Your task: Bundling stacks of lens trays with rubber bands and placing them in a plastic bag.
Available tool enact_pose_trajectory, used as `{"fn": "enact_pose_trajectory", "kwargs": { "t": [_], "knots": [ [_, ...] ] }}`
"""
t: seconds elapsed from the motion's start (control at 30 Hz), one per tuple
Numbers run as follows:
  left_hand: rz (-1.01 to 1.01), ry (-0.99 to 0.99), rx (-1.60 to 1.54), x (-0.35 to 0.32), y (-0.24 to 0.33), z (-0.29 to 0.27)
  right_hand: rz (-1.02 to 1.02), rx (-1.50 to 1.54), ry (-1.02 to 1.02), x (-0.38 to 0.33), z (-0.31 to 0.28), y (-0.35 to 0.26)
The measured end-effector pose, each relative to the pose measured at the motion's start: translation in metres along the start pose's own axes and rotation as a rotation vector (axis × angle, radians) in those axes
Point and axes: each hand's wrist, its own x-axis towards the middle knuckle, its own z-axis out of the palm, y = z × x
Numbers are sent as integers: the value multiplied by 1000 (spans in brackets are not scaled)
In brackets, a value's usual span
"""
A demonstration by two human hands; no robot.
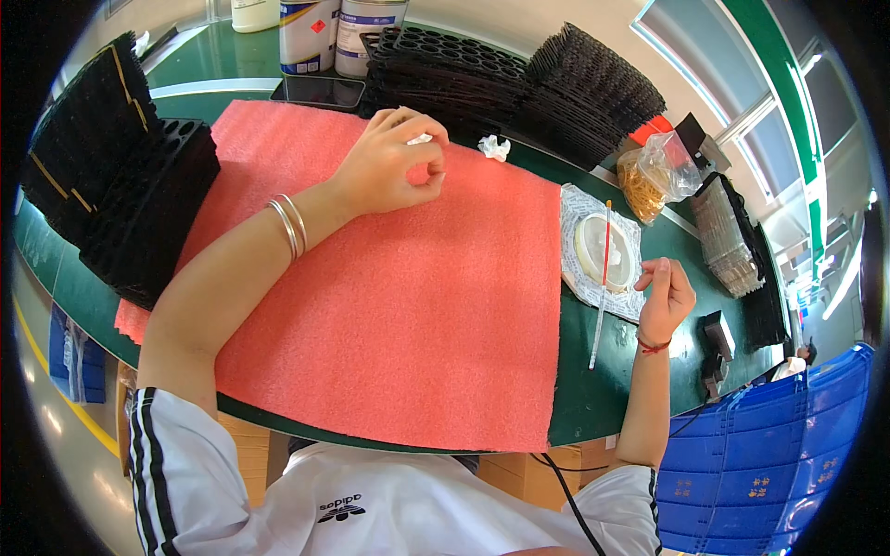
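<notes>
Over the far part of a pink foam sheet [389,306], my left hand [394,162] has its fingers curled. A bit of white crumpled tissue [420,139] shows between those fingers, mostly hidden by them. Thumb and forefinger bend toward each other around a gap. At the right, my right hand [669,298] is closed beside a round, pale dish [582,243] with white bits inside. What its fingers hold, if anything, is too small to make out. A thin red-and-white brush-like stick [607,246] lies across the dish, which rests on a printed paper sheet [573,206].
Black trays with round holes stand stacked at the left [153,195] and back [445,83]. Another tissue wad [494,148] lies behind the foam. Cans [366,37], a dark phone-like slab [320,91], a bag of yellowish bands [649,181] and blue crates [742,463] surround the green table [593,408].
</notes>
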Motion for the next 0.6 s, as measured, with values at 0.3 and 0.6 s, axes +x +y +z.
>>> {"fn": "enact_pose_trajectory", "kwargs": {
  "t": [0.3,0.6],
  "knots": [
    [19,-36,99,-2,-3,3,9,-3,-3,-1,0,2],
    [46,-89,188,-4,-3,4,17,-25,0,0,0,0]
  ]
}}
